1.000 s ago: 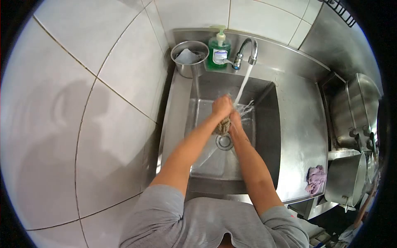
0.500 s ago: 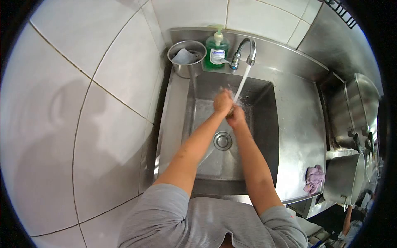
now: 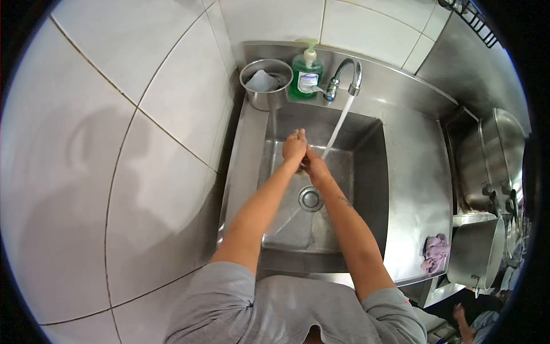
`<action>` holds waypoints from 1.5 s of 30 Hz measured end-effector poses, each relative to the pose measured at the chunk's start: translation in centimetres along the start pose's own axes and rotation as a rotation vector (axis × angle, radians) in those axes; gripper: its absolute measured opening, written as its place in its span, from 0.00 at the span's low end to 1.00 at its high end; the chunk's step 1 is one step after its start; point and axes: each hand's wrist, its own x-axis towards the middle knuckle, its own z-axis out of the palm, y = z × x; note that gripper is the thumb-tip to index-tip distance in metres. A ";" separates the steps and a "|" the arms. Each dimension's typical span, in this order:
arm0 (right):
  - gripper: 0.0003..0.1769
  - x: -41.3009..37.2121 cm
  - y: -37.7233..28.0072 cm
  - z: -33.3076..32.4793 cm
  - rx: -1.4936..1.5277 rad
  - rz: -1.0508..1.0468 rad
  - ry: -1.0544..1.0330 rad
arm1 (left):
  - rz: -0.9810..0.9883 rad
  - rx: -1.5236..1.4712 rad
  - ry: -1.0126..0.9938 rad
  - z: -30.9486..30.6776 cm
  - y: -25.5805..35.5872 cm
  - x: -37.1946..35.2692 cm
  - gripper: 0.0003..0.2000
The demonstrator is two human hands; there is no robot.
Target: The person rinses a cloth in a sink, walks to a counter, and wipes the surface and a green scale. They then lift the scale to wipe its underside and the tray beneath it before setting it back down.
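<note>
Far left: white tiled wall, a soft shadow across it. At the sink's back left corner, a round metal pot with a pale, crumpled-looking piece inside; its material unclear.

Sink next, steel, deep. The left hand is over the basin, fingers curled, pressed against the right. Brownish bundle between the two hands — only a scrap shows below them, the rest covered by fingers; what it is, cannot tell. Behind, on the back ledge just right of the pot, a green soap bottle with a pump top. Round drain nearer the body, below the hands as seen.

Right hand lower than the left in view, closed in against it. Both forearms reach in from the grey shirt. Curved tap right of the bottle, water stream running down just beside the right hand — contact with it uncertain.

Right of the basin, steel tabletop; purple cloth bunched at its near right corner. Beyond its edge, large metal pots. Bottom right, part of another person's arm.
</note>
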 end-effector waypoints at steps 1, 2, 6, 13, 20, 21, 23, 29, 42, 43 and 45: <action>0.22 -0.1 -0.7 0.1 -0.181 -0.061 0.040 | 0.046 0.050 0.036 -0.4 -0.1 0.6 0.16; 0.21 -0.4 -2.2 0.6 -0.360 -0.124 0.078 | 0.133 0.054 0.031 -0.9 0.1 1.0 0.16; 0.17 4.1 -5.1 1.1 -0.752 -0.668 0.352 | 0.270 -0.195 -0.072 -6.0 4.6 1.0 0.14; 0.26 7.3 -18.4 7.3 -1.048 -1.282 0.442 | 0.126 -1.474 -0.390 -13.1 11.4 7.9 0.25; 0.33 11.4 -22.5 7.8 -1.702 -1.007 0.485 | 0.068 -1.377 -0.281 -11.6 15.0 13.2 0.27; 0.33 11.2 -22.7 7.7 -1.749 -0.988 0.476 | 0.071 -1.362 -0.261 -11.4 15.3 13.2 0.27; 0.32 10.7 -22.8 7.6 -1.841 -0.934 0.486 | 0.009 -1.319 -0.207 -11.0 15.7 13.6 0.27; 0.30 9.5 -24.0 9.5 -1.969 -0.818 0.547 | -0.054 -1.299 -0.098 -11.6 15.9 13.9 0.27; 0.32 5.1 -15.8 6.7 -0.760 -0.689 0.181 | 0.115 -0.960 -0.206 -13.8 13.3 6.0 0.19; 0.32 4.5 -13.5 5.6 -0.373 -0.470 0.067 | 0.198 -0.826 -0.195 -13.7 13.4 3.4 0.16; 0.31 3.2 -9.0 4.0 0.115 -0.190 -0.074 | 0.523 -0.438 0.009 -12.5 12.2 -0.4 0.14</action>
